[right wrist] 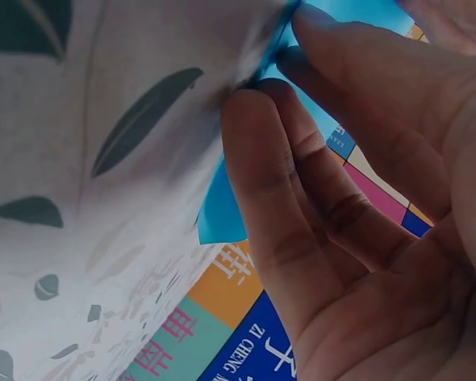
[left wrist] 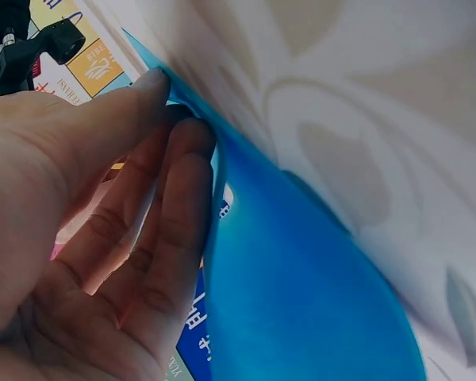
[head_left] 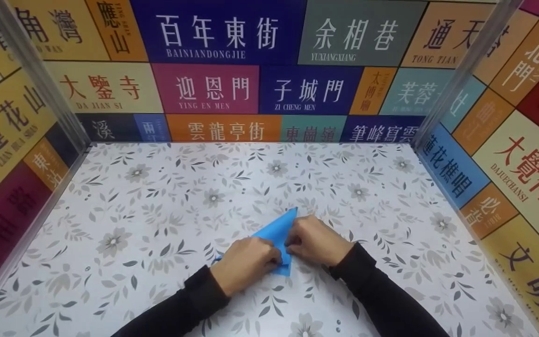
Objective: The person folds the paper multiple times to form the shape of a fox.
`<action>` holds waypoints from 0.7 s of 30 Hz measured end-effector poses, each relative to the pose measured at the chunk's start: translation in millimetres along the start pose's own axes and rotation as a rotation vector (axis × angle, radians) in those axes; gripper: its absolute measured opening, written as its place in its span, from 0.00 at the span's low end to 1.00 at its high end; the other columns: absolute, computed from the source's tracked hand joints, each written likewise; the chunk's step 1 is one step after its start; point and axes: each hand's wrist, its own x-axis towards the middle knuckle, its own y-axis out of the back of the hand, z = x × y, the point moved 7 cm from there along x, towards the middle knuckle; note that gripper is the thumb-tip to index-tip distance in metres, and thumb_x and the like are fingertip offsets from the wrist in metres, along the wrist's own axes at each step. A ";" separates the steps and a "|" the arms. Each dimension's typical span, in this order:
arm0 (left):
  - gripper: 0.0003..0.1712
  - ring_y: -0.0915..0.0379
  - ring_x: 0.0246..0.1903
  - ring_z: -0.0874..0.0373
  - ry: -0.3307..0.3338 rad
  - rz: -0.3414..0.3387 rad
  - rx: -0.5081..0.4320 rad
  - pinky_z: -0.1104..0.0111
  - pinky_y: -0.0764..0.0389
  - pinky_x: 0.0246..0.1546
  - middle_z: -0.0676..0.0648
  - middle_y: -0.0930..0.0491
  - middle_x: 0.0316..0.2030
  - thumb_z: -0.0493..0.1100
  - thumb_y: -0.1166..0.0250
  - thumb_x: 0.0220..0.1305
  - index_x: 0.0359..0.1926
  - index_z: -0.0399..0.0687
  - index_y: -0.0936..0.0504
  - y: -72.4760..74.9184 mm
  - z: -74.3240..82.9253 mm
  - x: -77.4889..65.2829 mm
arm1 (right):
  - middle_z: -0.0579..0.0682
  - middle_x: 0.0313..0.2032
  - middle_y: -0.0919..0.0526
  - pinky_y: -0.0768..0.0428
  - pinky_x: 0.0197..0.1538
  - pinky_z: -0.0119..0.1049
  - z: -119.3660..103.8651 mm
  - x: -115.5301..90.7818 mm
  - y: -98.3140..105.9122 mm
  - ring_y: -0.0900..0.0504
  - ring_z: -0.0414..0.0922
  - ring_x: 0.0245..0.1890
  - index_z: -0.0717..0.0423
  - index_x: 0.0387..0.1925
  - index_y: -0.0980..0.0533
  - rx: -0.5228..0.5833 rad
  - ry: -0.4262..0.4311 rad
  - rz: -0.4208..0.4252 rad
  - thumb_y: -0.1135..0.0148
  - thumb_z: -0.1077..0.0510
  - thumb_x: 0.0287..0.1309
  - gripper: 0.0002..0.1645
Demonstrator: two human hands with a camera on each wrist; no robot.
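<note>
"BAINIANDONGJIE" marks a navy panel (head_left: 218,32); right of it, a gray panel (head_left: 360,32) reads "YUXIANGXIANG"; directly below it, a pink panel (head_left: 206,89), "YING EN MEN"; lower left of it, a cream panel (head_left: 103,89), "DA JIAN SI"; farther left, a slanted yellow panel (head_left: 10,121) apparently reads "LIAN HUA SHAN."

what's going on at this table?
A person is handling a blue sheet on a white, floral-patterned tabletop. The left hand pinches its edge on the near left side, and the right hand pinches the right edge. One corner points away from the person. The sheet looks bent or folded over, but the hands cover part of it, so I can't tell whether it's creased.
</note>
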 end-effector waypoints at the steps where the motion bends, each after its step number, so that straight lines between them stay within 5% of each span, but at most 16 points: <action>1: 0.03 0.05 0.41 0.55 -0.001 0.003 0.006 0.63 0.05 0.42 0.53 0.04 0.41 0.44 0.16 0.71 0.42 0.58 0.02 0.5 0.0 -0.1 | 0.48 0.33 0.04 0.09 0.44 0.36 0.3 -0.1 0.3 0.09 0.43 0.36 0.53 0.34 0.05 0.001 0.002 0.004 0.14 0.67 0.60 0.06; 21: 0.03 0.07 0.39 0.53 0.037 0.044 0.041 0.59 0.05 0.42 0.49 0.05 0.38 0.40 0.17 0.68 0.41 0.53 0.01 6.9 -22.0 2.5 | 0.46 0.27 0.09 0.18 0.39 0.34 4.2 0.3 3.8 0.18 0.41 0.33 0.53 0.28 0.06 -0.023 0.004 0.079 0.13 0.65 0.59 0.08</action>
